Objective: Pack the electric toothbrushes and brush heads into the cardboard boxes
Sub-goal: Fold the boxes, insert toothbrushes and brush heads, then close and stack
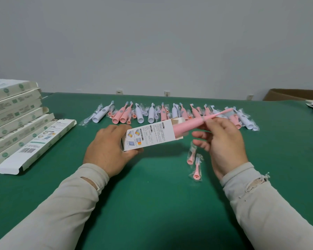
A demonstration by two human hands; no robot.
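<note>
Left hand (pixel 107 148) hides box (pixel 152 136) end; toothbrush (pixel 192 123) half-sheathed.

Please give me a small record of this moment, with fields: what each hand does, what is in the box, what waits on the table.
left hand: grips the closed end of the white box
right hand: pinches the pink toothbrush by its thin neck
box content: toothbrush body partly inside the open end
near right hand: two wrapped pink brush heads on the green table
far row: pink and white toothbrushes
left side: stacked boxes
</note>
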